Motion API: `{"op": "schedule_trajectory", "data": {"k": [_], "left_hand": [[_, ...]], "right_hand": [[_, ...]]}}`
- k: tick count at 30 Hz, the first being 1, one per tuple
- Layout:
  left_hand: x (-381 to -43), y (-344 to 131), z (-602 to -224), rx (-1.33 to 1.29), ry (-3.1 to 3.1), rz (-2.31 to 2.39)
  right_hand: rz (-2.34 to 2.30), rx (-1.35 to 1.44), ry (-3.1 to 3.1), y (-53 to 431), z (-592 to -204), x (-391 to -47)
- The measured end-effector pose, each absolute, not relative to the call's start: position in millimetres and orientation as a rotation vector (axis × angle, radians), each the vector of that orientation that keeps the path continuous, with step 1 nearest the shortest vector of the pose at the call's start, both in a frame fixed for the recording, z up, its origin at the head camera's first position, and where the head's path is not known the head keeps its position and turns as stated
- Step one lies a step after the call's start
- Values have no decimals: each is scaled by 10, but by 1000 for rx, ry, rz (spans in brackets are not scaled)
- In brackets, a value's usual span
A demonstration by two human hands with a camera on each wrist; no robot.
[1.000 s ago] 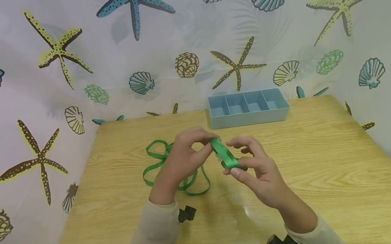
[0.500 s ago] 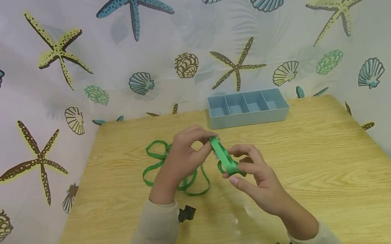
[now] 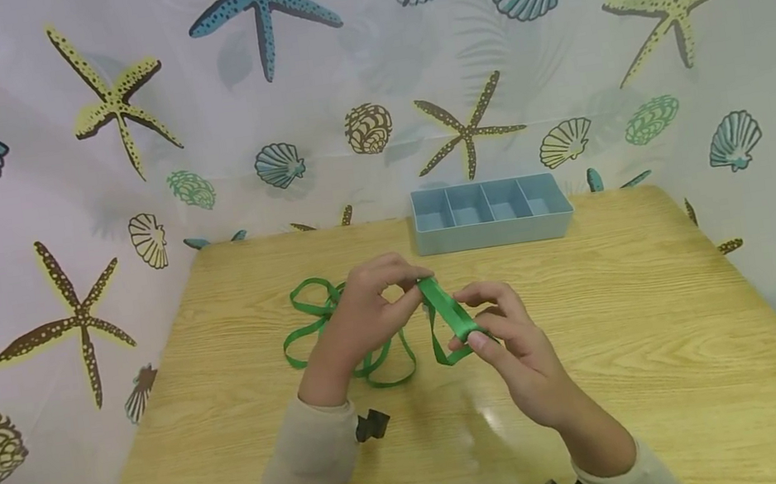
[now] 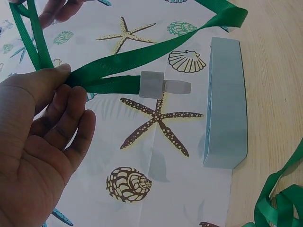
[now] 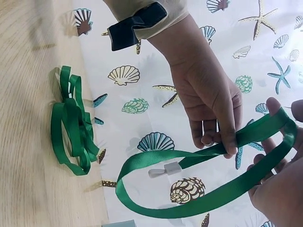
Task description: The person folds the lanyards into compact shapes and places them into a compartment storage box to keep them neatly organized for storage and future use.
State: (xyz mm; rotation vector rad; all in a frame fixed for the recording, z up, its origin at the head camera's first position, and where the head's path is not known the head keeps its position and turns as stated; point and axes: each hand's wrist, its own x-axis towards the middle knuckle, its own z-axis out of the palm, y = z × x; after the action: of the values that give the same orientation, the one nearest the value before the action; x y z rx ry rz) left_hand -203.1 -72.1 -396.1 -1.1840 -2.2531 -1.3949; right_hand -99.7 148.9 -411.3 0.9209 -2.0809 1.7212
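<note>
A green lanyard (image 3: 449, 306) is stretched in the air between the two hands. My left hand (image 3: 376, 302) pinches it between thumb and fingers, near the pale plastic clip (image 4: 152, 85) that sticks out past the fingertips in the left wrist view. At the other end, my right hand (image 3: 525, 351) holds the folded strap with thumb and fingertips. In the right wrist view that hand (image 5: 279, 175) is partly cut off by the frame edge, and a wide strap loop hangs to one side. More green strap (image 3: 304, 334) lies in loose loops on the table, partly behind the left forearm.
A light blue tray (image 3: 495, 232) with several compartments stands at the back of the wooden table (image 3: 641, 321). A white curtain (image 3: 361, 62) printed with shells and starfish surrounds the table at the back and sides.
The right hand lowers a little, then shifts its grip on the strap. A loop of the lanyard now hangs wider below the hands. The left hand stays nearly still.
</note>
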Motion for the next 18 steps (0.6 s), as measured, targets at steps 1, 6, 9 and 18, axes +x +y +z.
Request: {"op": "schedule_trajectory", "data": {"k": [1, 6, 9, 18], "left_hand": [[-2027, -716, -3960, -1184, -2261, -1395], [-1988, -702, -3956, -1198, -2324, -1417], [-1967, -677, -3974, -1235, -2351, -1435], [-1884, -527, -4065, -1399, -2349, -1523]], "right_hand": [[1730, 926, -2070, 1490, -4112, -1000], [1727, 944, -2046, 1483, -4075, -1019], [1694, 950, -2048, 1473, -4022, -1036], [1723, 1004, -1936, 1456, -3934, -1163]]}}
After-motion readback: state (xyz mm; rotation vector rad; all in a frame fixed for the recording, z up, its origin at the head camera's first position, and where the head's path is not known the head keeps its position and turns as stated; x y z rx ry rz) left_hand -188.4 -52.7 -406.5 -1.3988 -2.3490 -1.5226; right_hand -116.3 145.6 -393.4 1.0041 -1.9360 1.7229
